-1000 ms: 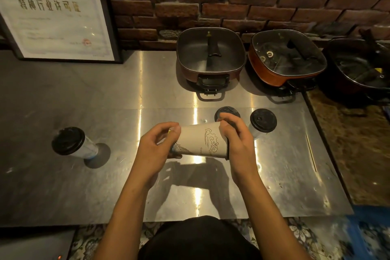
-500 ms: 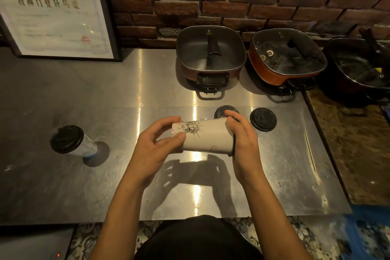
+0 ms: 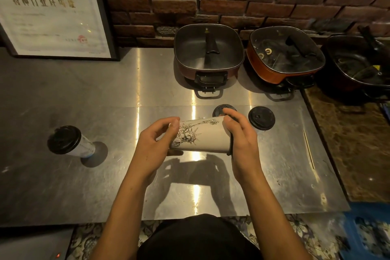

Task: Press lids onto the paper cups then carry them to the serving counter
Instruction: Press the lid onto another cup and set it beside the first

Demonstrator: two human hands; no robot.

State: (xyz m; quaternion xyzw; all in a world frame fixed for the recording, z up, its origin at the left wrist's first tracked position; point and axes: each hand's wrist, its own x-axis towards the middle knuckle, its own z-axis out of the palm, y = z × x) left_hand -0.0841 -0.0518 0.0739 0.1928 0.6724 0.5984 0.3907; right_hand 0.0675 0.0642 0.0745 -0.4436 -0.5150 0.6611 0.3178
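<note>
A white paper cup point(image 3: 207, 136) with a black line drawing lies on its side in the air above the steel table point(image 3: 105, 186). My left hand point(image 3: 156, 145) grips its narrow bottom end. My right hand point(image 3: 240, 139) wraps its wide end, where a black lid edge point(image 3: 231, 144) shows. A lidded cup point(image 3: 67, 142) stands at the left of the table. Another lidded cup point(image 3: 261, 117) stands just right of my right hand. A loose black lid point(image 3: 219, 109) lies behind my right fingers, partly hidden.
Three square electric pots point(image 3: 209, 53) point(image 3: 285, 55) point(image 3: 363, 65) line the brick wall at the back. A framed certificate point(image 3: 52, 12) leans at the back left. A thin wooden stick point(image 3: 309, 150) lies near the table's right edge.
The cup has been rotated about its long axis between my hands: a wave print faced me earlier, now the statue drawing does. My hands stay in about the same place.
</note>
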